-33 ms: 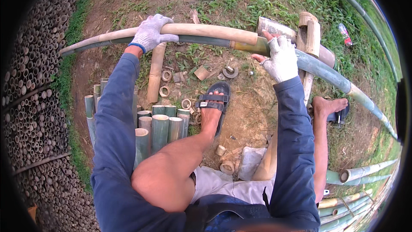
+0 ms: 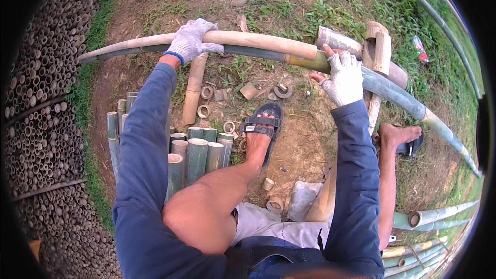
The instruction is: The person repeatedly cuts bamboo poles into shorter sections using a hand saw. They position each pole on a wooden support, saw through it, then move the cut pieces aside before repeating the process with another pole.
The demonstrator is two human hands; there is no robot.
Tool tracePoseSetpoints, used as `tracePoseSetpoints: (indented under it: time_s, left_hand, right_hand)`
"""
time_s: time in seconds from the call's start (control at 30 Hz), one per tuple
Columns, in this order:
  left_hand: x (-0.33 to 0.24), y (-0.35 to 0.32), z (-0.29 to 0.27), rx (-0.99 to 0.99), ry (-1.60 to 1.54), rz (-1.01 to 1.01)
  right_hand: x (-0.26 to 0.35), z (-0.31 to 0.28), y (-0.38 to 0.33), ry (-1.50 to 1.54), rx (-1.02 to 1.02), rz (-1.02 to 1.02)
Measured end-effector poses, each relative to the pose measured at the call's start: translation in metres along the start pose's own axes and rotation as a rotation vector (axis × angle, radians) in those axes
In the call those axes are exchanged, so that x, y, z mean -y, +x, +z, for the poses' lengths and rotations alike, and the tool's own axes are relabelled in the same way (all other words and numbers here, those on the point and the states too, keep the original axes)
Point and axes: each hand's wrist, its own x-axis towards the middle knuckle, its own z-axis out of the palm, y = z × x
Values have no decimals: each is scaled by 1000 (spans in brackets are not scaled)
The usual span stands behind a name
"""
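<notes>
My left hand (image 2: 194, 40), in a pale knitted glove with a blue cuff, is closed over a pale, stripped bamboo pole (image 2: 263, 40). This pole lies alongside a longer green bamboo pole (image 2: 395, 88), which stretches across the view and down to the right. On the green pole, just right of the pale pole's end, my gloved right hand (image 2: 342, 78) lies with bare fingertips over the far side and thumb on the near side. Beyond that hand stands a bamboo support (image 2: 381, 51), against which the green pole passes. The undersides of both palms are hidden.
Several upright green bamboo sections (image 2: 197, 157) stand left of my sandalled foot (image 2: 263, 124). Bamboo rings (image 2: 204, 111) and offcuts litter the dirt. A big stack of cut bamboo (image 2: 46, 144) fills the left side. More poles (image 2: 444, 213) lie at lower right, and a plastic bottle (image 2: 420, 50) at upper right.
The whole scene sits slightly further right and lower in the picture. Both hands keep their places on the poles.
</notes>
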Motion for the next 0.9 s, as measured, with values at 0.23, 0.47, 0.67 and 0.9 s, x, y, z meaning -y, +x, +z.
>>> tracePoseSetpoints:
  time_s: [0.23,0.47,0.67,0.9]
  left_hand:
    - [-10,4,-13,123,-25,-38]
    - [-27,8,-17,146,35,-41]
    - [-50,15,-12,153,19,-29]
    - [-100,24,7,65,-24,50]
  right_hand:
    - [-10,-10,10,-76,179,10]
    - [-25,-27,13,42,255,-72]
    - [-45,-46,4,51,295,-34]
    - [-74,-67,-31,-126,190,85]
